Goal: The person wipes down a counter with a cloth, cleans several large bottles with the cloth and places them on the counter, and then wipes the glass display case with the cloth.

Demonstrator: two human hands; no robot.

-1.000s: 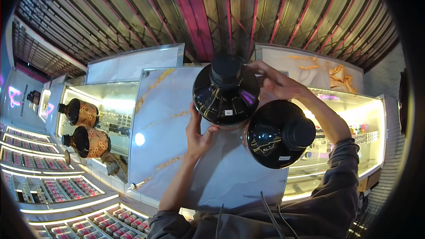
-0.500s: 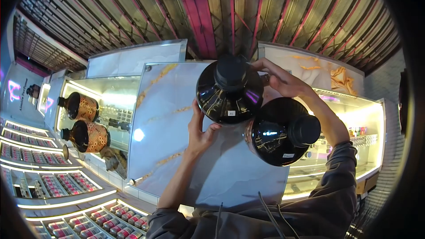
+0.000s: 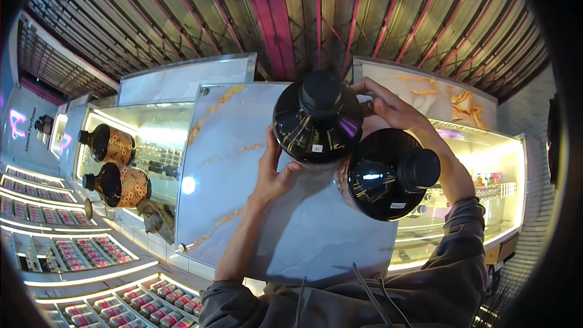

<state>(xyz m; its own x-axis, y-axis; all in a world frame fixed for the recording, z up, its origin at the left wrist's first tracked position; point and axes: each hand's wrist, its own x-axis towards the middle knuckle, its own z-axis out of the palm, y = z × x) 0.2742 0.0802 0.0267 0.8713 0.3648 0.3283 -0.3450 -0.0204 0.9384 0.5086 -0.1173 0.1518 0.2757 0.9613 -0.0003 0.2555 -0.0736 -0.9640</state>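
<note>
A large dark bottle (image 3: 316,136) with a black cap and a small white label stands between my hands over the marble-look tabletop (image 3: 225,152). My left hand (image 3: 273,173) wraps its near left side, thumb along the front. Around its right side curls my right hand (image 3: 385,106), with the fingertips partly hidden behind the bottle. A second dark bottle (image 3: 379,179), also black-capped and labelled, is close against it on the right, beside my right forearm. I cannot tell whether the held bottle rests on the table.
Two patterned bottles (image 3: 118,185) stand at the left by a lit glass case (image 3: 158,124). Another lit display case (image 3: 492,200) is on the right. Shelves with rows of small bottles (image 3: 164,294) fill the lower left. A folding metal shutter (image 3: 364,18) closes the far side.
Both hands and the held bottle have shifted slightly to the right and away from me. The second bottle appears slightly higher in view.
</note>
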